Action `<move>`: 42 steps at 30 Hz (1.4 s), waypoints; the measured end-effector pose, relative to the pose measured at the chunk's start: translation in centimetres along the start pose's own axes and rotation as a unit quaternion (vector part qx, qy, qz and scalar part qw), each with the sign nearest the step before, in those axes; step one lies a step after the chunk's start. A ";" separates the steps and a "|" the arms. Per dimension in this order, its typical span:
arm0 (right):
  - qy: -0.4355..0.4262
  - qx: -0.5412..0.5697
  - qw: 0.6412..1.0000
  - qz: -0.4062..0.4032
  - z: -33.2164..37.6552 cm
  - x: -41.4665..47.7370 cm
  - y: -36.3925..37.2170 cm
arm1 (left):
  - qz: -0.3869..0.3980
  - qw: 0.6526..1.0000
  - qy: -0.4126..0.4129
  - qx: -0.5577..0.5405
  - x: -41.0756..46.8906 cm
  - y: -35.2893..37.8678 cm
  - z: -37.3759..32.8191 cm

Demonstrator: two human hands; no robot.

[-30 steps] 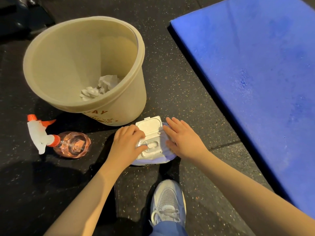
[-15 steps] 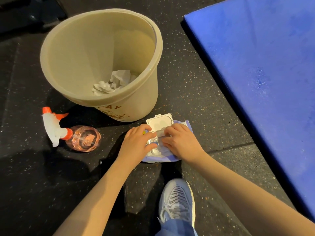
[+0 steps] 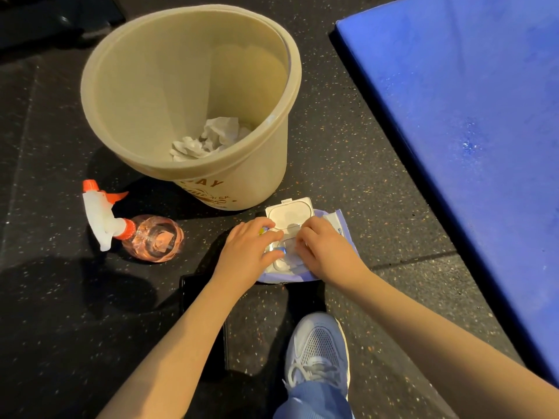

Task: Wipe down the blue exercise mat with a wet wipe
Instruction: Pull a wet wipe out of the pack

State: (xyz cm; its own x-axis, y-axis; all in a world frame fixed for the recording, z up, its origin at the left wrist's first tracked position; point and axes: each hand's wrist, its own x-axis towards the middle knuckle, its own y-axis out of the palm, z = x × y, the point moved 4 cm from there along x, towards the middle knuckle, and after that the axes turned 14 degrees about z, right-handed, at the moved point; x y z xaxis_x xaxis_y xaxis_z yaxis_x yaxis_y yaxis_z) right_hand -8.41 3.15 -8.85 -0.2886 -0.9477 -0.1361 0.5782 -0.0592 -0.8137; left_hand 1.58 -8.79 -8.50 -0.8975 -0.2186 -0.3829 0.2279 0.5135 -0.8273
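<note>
Head view: both hands meet on a pack point(image 3: 343, 237) of wet wipes lying on the floor point(image 3: 60, 297). The left hand point(image 3: 248, 252) grips the pack's left side, fingers curled over its top and the thumb laid toward the opening in the middle. The right hand point(image 3: 325, 252) covers the right half, its fingers bent down at that same opening; whether they pinch a wipe I cannot tell, since the fingertips hide it. The pack's white lid point(image 3: 289, 211) stands flipped open on the far side, just beyond both sets of knuckles.

Right behind the lid stands a beige bin point(image 3: 242, 182), nearly touching the pack, with crumpled white tissues point(image 3: 211, 137) at its bottom. To the left of the left hand, near but apart from it, a clear pink spray bottle point(image 3: 151, 238) stands upright with a white and orange trigger head.

The blue mat point(image 3: 469, 116) lies flat on the floor to the right, well apart from the pack, its near edge running diagonally past the right forearm. A grey shoe point(image 3: 317, 349) is planted between the two forearms, below the pack.
</note>
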 end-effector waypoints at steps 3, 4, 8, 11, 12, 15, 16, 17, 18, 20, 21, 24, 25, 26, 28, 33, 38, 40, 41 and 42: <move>-0.021 -0.037 0.999 -0.011 0.5 0.1 -0.1 | 0.002 1.000 0.002 -0.001 -0.1 0.0 0.0; -0.010 -0.029 1.000 -0.004 0.7 0.2 -0.2 | -0.001 1.000 0.006 -0.002 -0.1 0.0 0.0; 0.096 0.077 0.992 0.011 0.0 -0.1 -1.4 | -0.013 1.000 0.013 -0.002 -0.2 -0.1 0.0; 0.132 0.195 0.971 -0.050 -0.7 -1.4 -2.9 | -0.021 1.000 0.011 -0.008 -0.2 0.0 0.0; 0.137 0.227 0.962 -0.071 -0.8 -1.9 -3.4 | -0.021 1.000 0.010 -0.010 -0.2 0.0 0.0; 0.150 0.269 0.943 -0.127 -0.4 -2.7 -4.3 | -0.021 1.000 0.007 -0.016 -0.2 -0.1 -0.1; 0.152 0.272 0.939 -0.144 -0.1 -2.9 -4.5 | -0.022 1.000 0.007 -0.017 -0.2 -0.2 -0.1; 0.154 0.281 0.933 -0.164 0.1 -3.1 -4.8 | -0.022 1.000 0.007 -0.019 -0.3 -0.2 -0.1; 0.153 0.292 0.926 -0.185 0.4 -3.2 -5.0 | -0.022 1.000 0.006 -0.019 -0.3 -0.2 -0.1; 0.139 0.296 0.921 -0.212 0.8 -3.1 -5.2 | -0.019 1.000 0.004 -0.023 -0.4 -0.2 -0.2; 0.125 0.276 0.929 -0.210 1.0 -2.9 -5.2 | -0.016 1.000 0.005 -0.026 -0.4 -0.2 -0.2; 0.066 0.159 0.979 -0.106 1.5 -1.6 -3.6 | -0.005 1.000 0.001 -0.025 -0.5 -0.3 -0.3; 0.047 0.117 0.990 -0.058 1.6 -1.2 -2.7 | 0.004 1.000 -0.006 -0.030 -0.6 -0.4 -0.4; 0.028 0.072 0.997 -0.024 1.7 -0.9 -2.0 | 0.013 0.999 -0.014 -0.041 -0.6 -0.5 -0.3; -0.003 0.001 1.000 -0.002 1.6 -0.6 -1.1 | 0.028 0.996 -0.024 -0.080 -0.8 -0.7 -0.3; -0.003 -0.088 0.996 -0.005 1.3 0.7 -1.0 | 0.073 0.985 -0.033 -0.155 -0.9 -0.7 0.1; 0.088 0.069 0.985 -0.132 0.1 -0.8 -4.0 | 0.084 0.989 -0.010 -0.120 -1.0 -0.8 0.5; 0.110 0.135 0.971 -0.162 -0.2 -1.5 -5.4 | 0.074 0.990 -0.005 -0.118 -0.9 -0.6 0.6; 0.116 0.152 0.966 -0.177 -0.2 -1.7 -6.1 | 0.068 0.991 -0.002 -0.118 -0.9 -0.6 0.6; 0.119 0.153 0.963 -0.189 -0.2 -1.8 -6.7 | 0.064 0.991 0.002 -0.121 -0.9 -0.6 0.6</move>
State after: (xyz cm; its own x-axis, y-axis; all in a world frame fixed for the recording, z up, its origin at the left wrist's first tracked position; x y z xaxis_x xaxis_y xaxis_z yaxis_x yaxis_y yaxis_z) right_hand -11.94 5.37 -3.29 -0.6673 -0.7446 -0.0182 0.5850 -0.5089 -0.6314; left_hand 2.43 -9.34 -7.93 -0.8684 -0.1358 -0.4768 0.2437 0.7206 -0.6491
